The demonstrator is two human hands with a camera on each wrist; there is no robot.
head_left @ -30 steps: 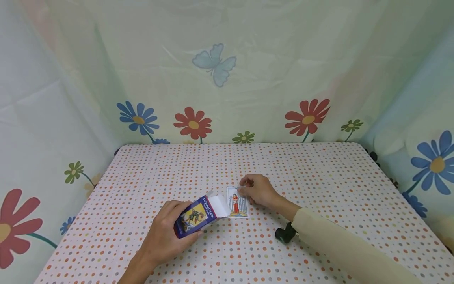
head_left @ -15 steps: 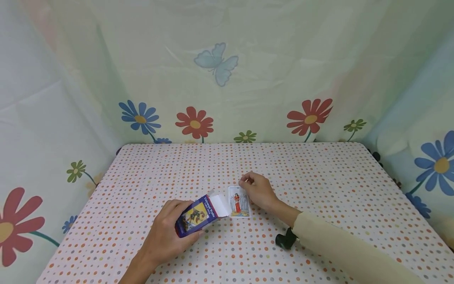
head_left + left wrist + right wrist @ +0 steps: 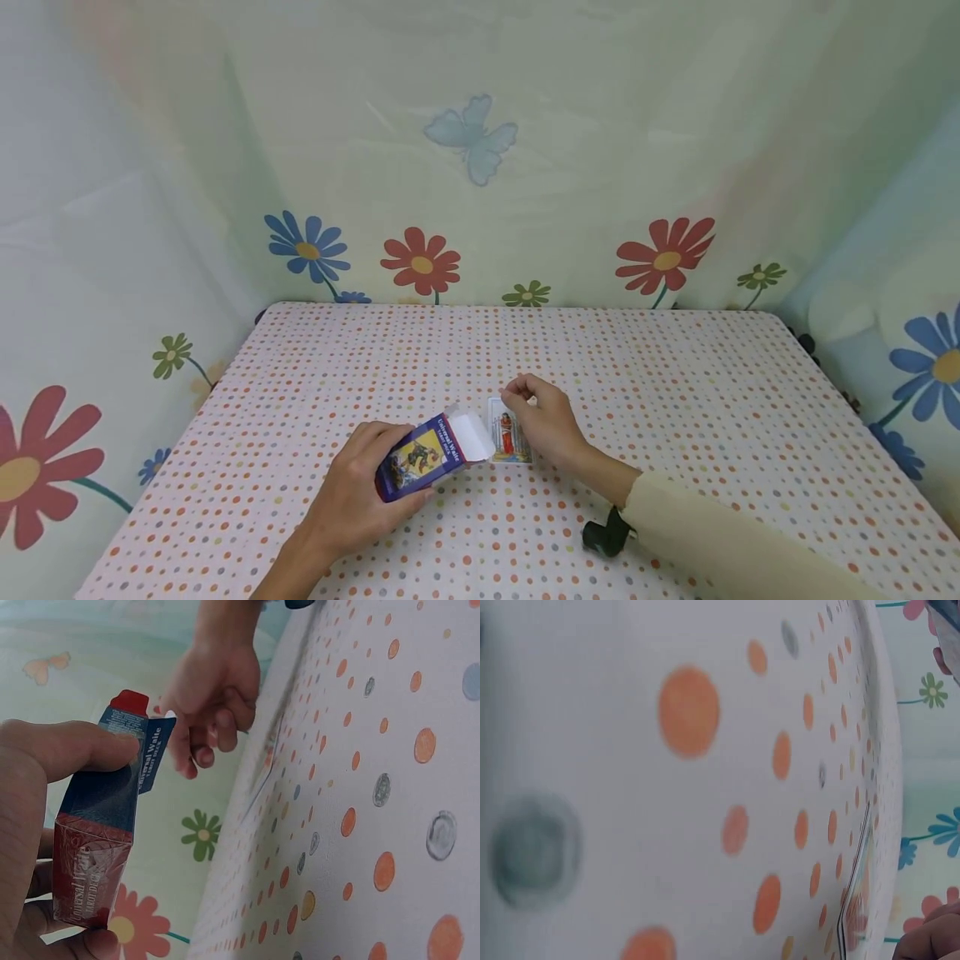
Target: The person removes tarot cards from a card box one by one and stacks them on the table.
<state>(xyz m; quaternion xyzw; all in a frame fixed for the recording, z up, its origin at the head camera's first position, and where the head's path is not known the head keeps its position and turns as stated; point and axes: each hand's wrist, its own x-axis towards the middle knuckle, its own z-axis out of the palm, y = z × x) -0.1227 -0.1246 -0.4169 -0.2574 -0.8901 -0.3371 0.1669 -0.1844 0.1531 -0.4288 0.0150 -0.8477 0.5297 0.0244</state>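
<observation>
2 hands over spotted cloth (image 3: 450, 567). Left hand (image 3: 356, 492) grips tarot box (image 3: 416, 460) by sides, flap (image 3: 472, 437) unfolded. Picture card (image 3: 507, 440) on cloth, just right of box. Right hand (image 3: 551, 421) right of box, fingers curled; cannot tell whether pinching card. Card likely light, bendy, slick: take long edges. Box probably crushable: hold sides gently.

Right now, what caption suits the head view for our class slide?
Left hand grips an open tarot box; right hand near a picture card.
</observation>
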